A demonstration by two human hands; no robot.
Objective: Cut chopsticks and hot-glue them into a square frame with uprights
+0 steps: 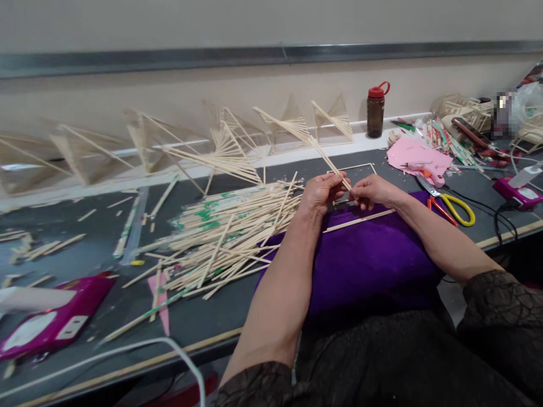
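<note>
You've got a fan-shaped frame of thin bamboo sticks [297, 129] pinched at its narrow end, tilted up and away to the left over the purple cloth, sticks splaying out wide at the far end, pale and unpainted.

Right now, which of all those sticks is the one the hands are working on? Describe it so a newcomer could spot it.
Start at the purple cloth on the dark table. Just above its far edge the left hand and right hand meet, pinching one pale stick. Unlike the loose pile of sticks lying flat to the left, it slants up and away to a fanned stick frame.
</note>
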